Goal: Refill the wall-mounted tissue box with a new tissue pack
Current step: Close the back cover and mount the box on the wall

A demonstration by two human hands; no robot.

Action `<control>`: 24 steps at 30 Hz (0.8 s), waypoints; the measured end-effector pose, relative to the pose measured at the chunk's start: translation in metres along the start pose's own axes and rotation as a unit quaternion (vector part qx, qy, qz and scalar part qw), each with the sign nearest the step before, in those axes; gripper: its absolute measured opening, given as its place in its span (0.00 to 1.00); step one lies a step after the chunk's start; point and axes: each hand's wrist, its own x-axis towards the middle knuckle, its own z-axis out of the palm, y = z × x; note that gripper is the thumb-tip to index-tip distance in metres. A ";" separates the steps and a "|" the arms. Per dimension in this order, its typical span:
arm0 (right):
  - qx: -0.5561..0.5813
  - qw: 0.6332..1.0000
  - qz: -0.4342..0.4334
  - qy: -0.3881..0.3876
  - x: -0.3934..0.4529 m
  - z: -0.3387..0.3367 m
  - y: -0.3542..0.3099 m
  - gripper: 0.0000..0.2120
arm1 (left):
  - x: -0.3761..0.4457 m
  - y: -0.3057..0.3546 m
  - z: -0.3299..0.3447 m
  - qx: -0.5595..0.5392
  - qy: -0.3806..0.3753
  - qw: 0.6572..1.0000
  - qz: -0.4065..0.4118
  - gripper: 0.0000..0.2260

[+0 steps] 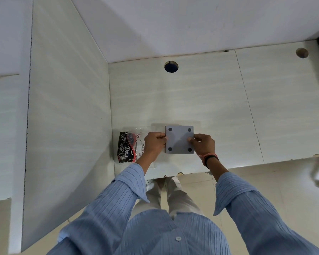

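A grey square tissue box [179, 139] lies on the pale counter [219, 111] with its underside up, showing a dark round pad at each corner. My left hand [154, 142] grips its left edge and my right hand [203, 145] grips its right edge. Left of the box lies a tissue pack [128, 147] in clear plastic with a black and red print; my left hand and wrist cover part of it.
A side wall panel [66, 107] rises at the counter's left. Two round cable holes [171, 66] [301, 52] sit near the counter's back edge. The counter's front edge [247, 165] runs just behind my wrists, with the tiled floor [284, 196] below.
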 end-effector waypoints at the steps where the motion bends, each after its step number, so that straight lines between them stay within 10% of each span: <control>1: -0.008 1.000 -0.004 0.002 0.001 0.000 -0.001 0.10 | 0.001 0.000 0.000 0.000 -0.001 1.000 0.004 0.10; 24: -0.069 0.996 0.059 -0.016 0.010 0.010 -0.001 0.19 | 0.017 -0.011 -0.004 0.187 -0.007 0.982 0.040 0.07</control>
